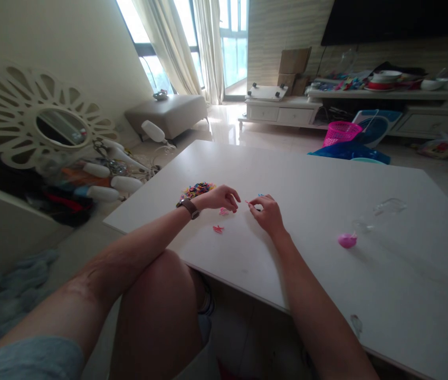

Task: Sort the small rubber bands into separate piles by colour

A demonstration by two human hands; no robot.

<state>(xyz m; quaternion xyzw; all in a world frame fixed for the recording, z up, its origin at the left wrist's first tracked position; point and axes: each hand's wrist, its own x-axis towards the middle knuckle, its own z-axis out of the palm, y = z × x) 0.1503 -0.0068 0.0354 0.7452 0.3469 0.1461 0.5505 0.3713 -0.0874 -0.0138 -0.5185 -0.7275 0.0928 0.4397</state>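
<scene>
My right hand [266, 214] is above the white table [306, 190], with thumb and forefinger pinched on a small pink piece [248, 202] too small to name. Beside those fingers are a blue piece [261, 195] and a dark one, partly hidden by the hand. My left hand [226, 198], a watch [190, 208] on its wrist, hovers just left of the right one; its fingers hang loosely bent and nothing shows in them. Behind the left wrist lies a pile of small multicoloured pieces [199, 189]. Closer to me are light pink pieces [222, 211] and a little red group [218, 229].
To the right on the table sit a pink round object [347, 240], clear plastic pieces [390, 206] and a small clear item [355, 323] near the front edge. A lamp with white shades [126, 184] stands by the table's left side. Beyond the far edge is a pink basket [340, 132].
</scene>
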